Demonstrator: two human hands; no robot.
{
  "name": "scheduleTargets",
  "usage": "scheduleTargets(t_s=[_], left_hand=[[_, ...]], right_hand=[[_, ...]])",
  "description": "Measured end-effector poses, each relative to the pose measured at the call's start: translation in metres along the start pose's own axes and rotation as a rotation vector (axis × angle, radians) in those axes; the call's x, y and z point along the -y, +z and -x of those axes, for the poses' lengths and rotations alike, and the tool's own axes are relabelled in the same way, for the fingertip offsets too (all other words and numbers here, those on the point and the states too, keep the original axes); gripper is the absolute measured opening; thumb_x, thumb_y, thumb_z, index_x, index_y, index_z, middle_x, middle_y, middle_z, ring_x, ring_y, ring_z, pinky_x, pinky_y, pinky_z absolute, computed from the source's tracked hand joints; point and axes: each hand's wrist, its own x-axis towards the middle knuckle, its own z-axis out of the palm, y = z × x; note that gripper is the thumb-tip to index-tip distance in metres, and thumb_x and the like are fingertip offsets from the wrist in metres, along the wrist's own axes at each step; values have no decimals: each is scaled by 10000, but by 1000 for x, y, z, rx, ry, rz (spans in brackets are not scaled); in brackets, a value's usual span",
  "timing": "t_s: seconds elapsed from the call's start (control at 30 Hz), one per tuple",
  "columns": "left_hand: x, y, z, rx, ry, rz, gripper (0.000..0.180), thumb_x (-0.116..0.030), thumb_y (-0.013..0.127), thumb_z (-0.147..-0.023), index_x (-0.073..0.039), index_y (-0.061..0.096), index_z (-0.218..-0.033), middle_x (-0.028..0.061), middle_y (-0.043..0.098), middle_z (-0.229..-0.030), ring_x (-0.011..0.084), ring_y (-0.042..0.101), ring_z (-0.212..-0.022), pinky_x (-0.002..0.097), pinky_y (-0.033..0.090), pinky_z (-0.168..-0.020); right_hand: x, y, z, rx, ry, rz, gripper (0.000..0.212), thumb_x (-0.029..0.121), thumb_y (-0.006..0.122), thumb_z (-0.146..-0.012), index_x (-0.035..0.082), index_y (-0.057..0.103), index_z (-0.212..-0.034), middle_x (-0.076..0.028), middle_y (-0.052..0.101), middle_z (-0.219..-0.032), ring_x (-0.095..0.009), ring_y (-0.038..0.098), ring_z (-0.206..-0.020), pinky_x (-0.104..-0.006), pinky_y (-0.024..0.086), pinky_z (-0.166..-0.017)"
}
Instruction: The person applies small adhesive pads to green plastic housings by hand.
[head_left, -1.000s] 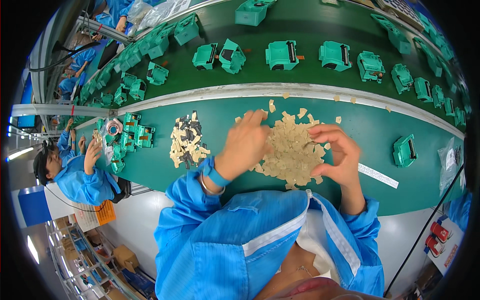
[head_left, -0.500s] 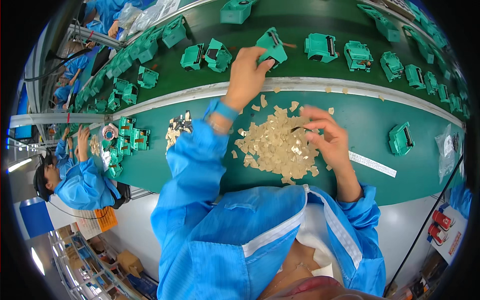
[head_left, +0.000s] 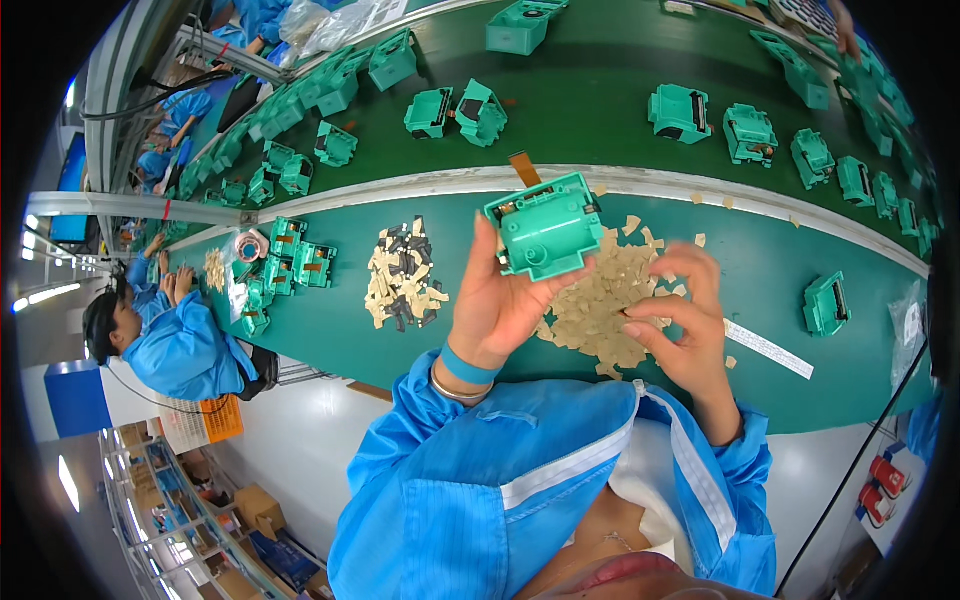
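Observation:
My left hand [head_left: 487,305] grips a green plastic housing [head_left: 548,232], its hollow side facing up. A brown flat ribbon cable [head_left: 524,170] sticks out of the housing's far edge. Below and right of it, my right hand [head_left: 687,325] has thumb and fingertips pinched around something small and dark, too small to make out. It hovers over a heap of small cream-coloured pieces [head_left: 603,330] on the green table, part of which my hands and the housing hide. Left of my left hand lies a mixed pile of cream and black small parts [head_left: 402,277].
Beyond a metal rail [head_left: 400,188], a dark green conveyor [head_left: 590,90] carries several green housings. One housing [head_left: 826,304] stands at the right beside a white paper strip [head_left: 768,348] and a clear bag [head_left: 907,325]. More housings [head_left: 300,262] cluster left, near a seated co-worker [head_left: 185,345].
My left hand has brought the green housing back from over the conveyor to above the table and turned it hollow side up. My right hand stays near the heap, still pinched.

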Motion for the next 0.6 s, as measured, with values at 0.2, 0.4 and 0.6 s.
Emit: scheduleTargets(t_s=[0.2,0.4,0.6], left_hand=[[4,4,7,24,-15,-152,566,-389,441,-938,-4,321,-1335,184,437,-1310,328,474,-1176,504,401,-981],[1,11,14,1,4,-526,685,-458,478,-895,-61,244,-1401,143,394,-1357,327,435,-1216,548,361,-995],[4,15,19,-15,10,-583,661,-403,512,-886,-30,276,-1378,158,436,-1313,307,483,-1167,520,391,-971]], right_hand=[[13,-6,13,57,619,-770,183,59,768,-617,71,633,-739,-112,563,-1094,-306,455,-1108,-426,340,-935],[22,-21,-20,5,-18,-161,199,-18,732,-690,15,590,-826,-115,594,-933,-185,570,-878,-322,454,-754],[18,-10,-7,-63,405,-858,145,-65,659,-769,-3,569,-864,-90,600,-885,-115,576,-847,-246,484,-710]])
